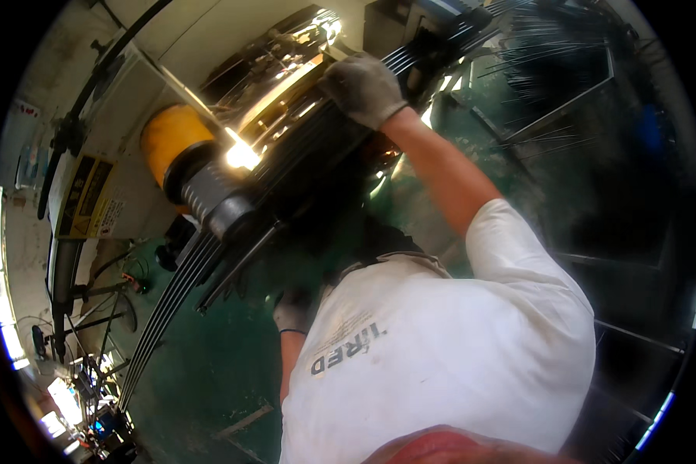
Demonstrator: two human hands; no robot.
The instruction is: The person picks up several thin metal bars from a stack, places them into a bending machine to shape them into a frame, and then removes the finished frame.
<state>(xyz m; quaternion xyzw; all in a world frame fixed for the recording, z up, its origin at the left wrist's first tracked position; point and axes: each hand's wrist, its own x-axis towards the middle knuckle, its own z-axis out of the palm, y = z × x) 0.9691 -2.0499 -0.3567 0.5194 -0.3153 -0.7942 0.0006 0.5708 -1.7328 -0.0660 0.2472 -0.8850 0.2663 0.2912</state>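
My right hand (pixel 363 89), in a grey work glove, reaches up to the far edge of a machine. Its fingers curl at a pale flat piece (pixel 337 51) beside the lit opening; what lies inside the grip is hidden. Under that arm, a bundle of long dark rods (pixel 174 298) slants across the machine from lower left to upper right. Low by my body, my left hand (pixel 290 313) is gloved, dim and partly covered, its fingers not readable. Left of the lit opening sits a yellow cylinder (pixel 176 147) with a ribbed dark collar (pixel 213 197).
Bright light glares at the machine's bed (pixel 243 155). A warning label (pixel 89 197) is on the panel at left. Loose thin rods (pixel 553 58) lie at the upper right, by a metal frame (pixel 564 108). Stands and cables (pixel 93 379) crowd the lower left above the green floor (pixel 201 379).
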